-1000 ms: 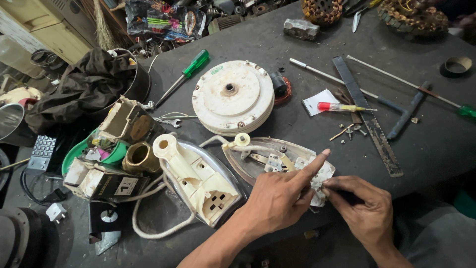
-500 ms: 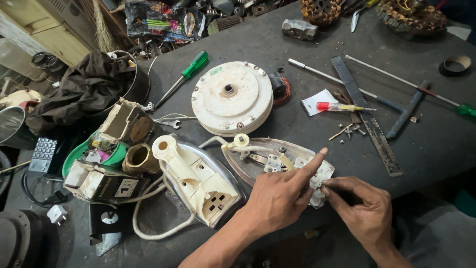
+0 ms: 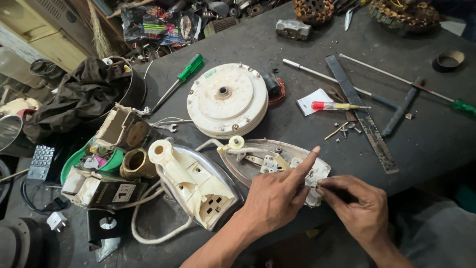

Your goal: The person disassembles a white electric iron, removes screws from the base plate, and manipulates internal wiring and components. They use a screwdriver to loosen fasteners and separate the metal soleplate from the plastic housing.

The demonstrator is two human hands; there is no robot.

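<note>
The iron soleplate (image 3: 258, 156) lies flat on the dark table (image 3: 421, 134), long axis left-right, its rear end under both hands. Left hand (image 3: 277, 196) presses there, forefinger extended; right hand (image 3: 359, 203) pinches its rear edge.

White label (image 3: 123, 192) on dark box (image 3: 101, 188), left of iron.
</note>
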